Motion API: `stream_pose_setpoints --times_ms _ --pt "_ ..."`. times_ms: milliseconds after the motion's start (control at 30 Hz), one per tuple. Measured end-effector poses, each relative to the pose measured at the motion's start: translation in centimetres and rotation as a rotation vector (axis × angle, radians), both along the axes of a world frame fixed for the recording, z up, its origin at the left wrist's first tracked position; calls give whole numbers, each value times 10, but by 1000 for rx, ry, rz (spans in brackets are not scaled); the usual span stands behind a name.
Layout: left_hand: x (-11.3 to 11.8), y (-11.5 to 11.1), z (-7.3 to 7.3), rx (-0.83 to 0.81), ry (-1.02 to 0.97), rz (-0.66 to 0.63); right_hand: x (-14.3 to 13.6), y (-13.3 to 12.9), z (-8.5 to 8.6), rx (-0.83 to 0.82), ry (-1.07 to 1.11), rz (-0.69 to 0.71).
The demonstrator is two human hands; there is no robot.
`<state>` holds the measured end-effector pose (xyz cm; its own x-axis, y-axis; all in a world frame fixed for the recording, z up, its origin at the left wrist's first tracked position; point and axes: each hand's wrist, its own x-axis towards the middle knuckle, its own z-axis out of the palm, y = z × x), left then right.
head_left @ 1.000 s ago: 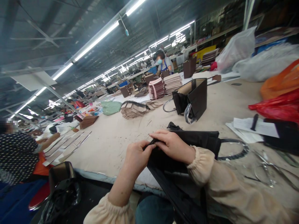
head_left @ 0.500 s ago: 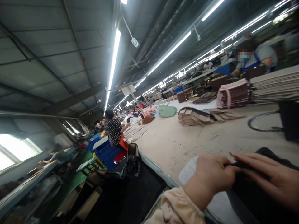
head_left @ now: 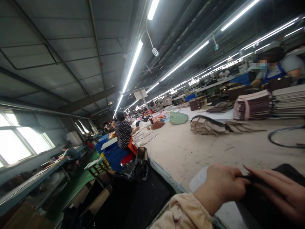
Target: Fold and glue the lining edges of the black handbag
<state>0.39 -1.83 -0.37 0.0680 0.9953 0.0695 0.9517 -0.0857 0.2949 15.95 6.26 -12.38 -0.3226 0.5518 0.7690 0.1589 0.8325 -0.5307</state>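
At the lower right, my left hand is closed, pinching the edge of a black piece of material that looks like soft leather or fabric. My right hand is on the same piece, its straight fingers along the upper edge and the lower part of the hand on the near side, with material between. The right side of this hand runs out of view. Something white and thin, a sheet or plastic, lies on the table beneath my left hand. What exactly the black piece is I cannot tell.
A pale worktable carries a fanned stack of tan pieces, a green plastic bag, a tied maroon bundle and a dark cable loop. Black box-like items stand left. Co-workers sit left, ahead and at far right.
The camera has turned slightly left and up, so the scene sits further right and lower in view. Both hands keep their hold on the black piece, nearly unmoved.
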Motion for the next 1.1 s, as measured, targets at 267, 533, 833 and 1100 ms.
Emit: stream_pose_setpoints --times_ms 267,533,833,1100 --pt "-17 -31 6 99 -60 -19 -14 -67 65 -59 -195 -68" --pt "-31 -22 6 100 -95 -55 -25 -65 75 -187 -139 -3" --pt "-29 -17 6 65 -86 -51 -19 -55 76 -224 -121 48" --pt "-30 -17 5 52 -94 -67 -20 -53 75 -177 -131 37"
